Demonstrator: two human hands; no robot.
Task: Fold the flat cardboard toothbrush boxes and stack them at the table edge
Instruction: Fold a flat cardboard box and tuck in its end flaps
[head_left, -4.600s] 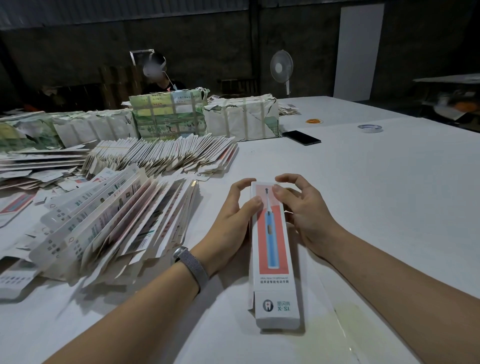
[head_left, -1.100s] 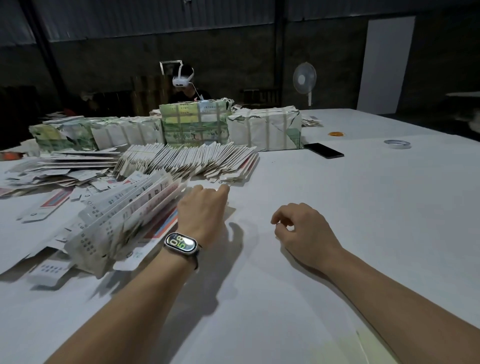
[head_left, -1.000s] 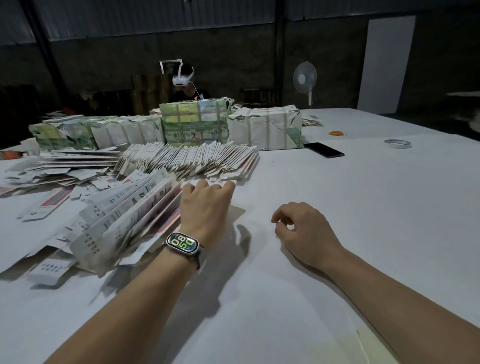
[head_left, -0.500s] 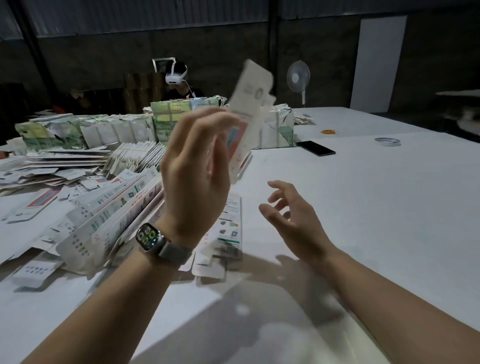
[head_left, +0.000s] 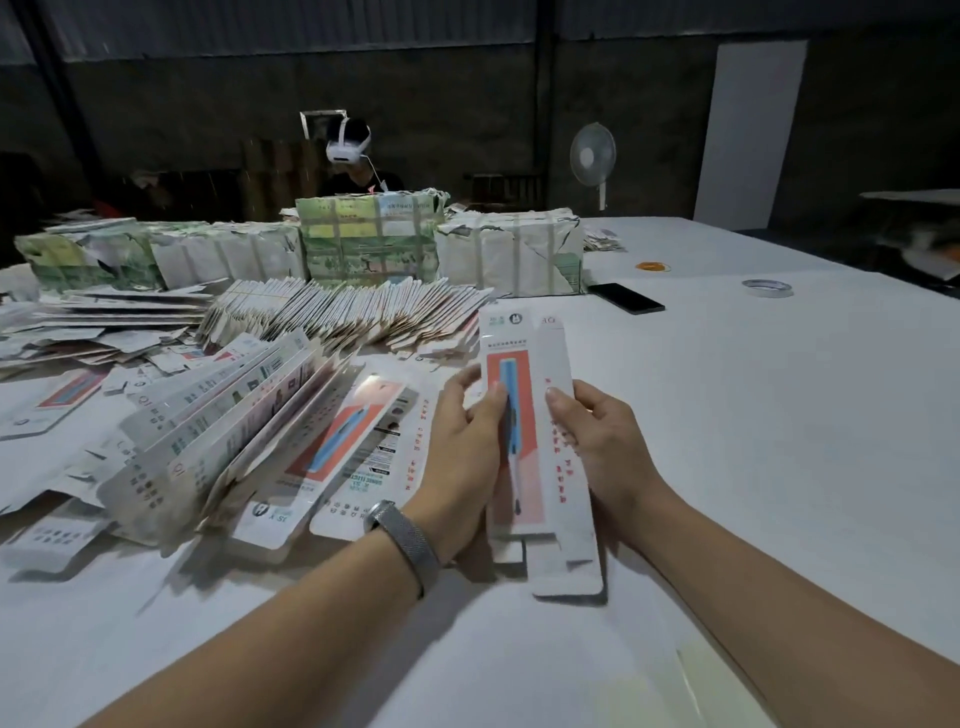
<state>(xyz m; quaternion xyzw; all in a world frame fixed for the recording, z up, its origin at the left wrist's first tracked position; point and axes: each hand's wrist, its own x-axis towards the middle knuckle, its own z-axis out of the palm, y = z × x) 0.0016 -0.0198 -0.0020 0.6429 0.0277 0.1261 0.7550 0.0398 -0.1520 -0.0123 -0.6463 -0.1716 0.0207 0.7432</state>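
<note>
folding begins: left hand (head_left: 464, 457) and right hand (head_left: 602, 448) each have a grip clamped on one flat box (head_left: 535, 441), held above the worktop (head_left: 753, 467); next move probably needs squeezing its long edges open.

"X·S1" upside down on flat box (head_left: 306, 467), other print illegible

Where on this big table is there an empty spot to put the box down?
The white table is bare right of the flat box that the left hand and right hand grip, out to the phone and tape roll. It is bare near the forearms too. Left is crowded: leaning flat boxes and fanned rows.
</note>
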